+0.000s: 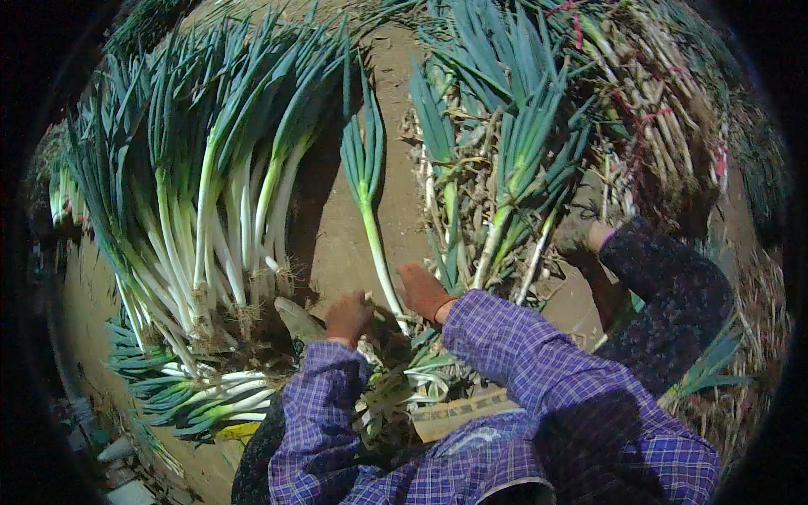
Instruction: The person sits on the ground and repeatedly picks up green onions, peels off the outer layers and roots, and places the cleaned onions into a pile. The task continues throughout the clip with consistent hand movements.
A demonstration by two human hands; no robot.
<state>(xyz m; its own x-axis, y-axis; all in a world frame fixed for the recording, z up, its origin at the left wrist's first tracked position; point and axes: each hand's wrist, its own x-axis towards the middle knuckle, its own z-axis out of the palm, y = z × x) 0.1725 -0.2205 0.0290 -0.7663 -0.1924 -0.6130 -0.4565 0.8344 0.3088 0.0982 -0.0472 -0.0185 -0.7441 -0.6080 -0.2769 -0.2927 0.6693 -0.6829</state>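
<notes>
A single long green onion point(377, 252) lies on bare soil before me, leaves pointing away and white end towards me. My right hand point(426, 292), in an orange-brown glove, is beside its white shank on the right. Whether the fingers grip the shank is hidden. My left hand point(349, 317), gloved alike and curled, is just left of the white end; its fingers are blurred, and I cannot tell if they hold anything. Beneath and between the hands lie peeled leaves and onion scraps point(429, 382).
Cleaned long green onions point(214, 233) with roots lean in a big heap at left; more point(221, 401) lie below it. Untrimmed onions point(499, 246) with dry leaves lie right, beyond them bundles tied with red string point(663, 120). My dark-trousered leg point(675, 303) and left shoe point(297, 319) flank the work spot.
</notes>
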